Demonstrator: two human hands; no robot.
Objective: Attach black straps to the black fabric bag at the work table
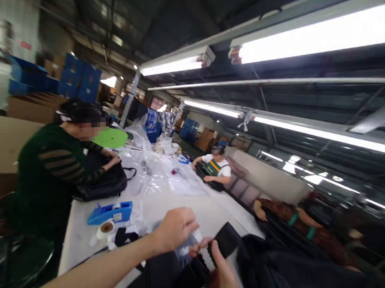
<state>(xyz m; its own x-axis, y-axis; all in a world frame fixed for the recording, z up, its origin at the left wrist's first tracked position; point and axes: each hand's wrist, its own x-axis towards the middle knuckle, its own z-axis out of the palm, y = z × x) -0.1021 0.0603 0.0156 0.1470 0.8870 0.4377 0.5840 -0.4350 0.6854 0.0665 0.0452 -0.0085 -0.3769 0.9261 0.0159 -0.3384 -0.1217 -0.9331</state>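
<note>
My left hand (176, 230) reaches in from the lower left with its fingers curled together. A small whitish piece shows by its fingertips, blurred, and I cannot tell if it is gripped. My right hand (223, 271) is closed on a wide black strap (228, 241), the thumb lying along it and the fingertips showing beyond. A white strip with a jagged edge (207, 260) lies against the strap. Crumpled clear plastic (183, 255) is just under my left hand. Black fabric (157, 274) spreads below both hands, and more dark fabric (269, 260) lies at the right.
On the white table (141, 209) stand a blue tape dispenser (110, 212) and a tape roll (105, 228). One co-worker (49, 177) handles a black bag (97, 179) at the left; another (217, 166) is farther back. Clear plastic bags (148, 167) cover the table's far part.
</note>
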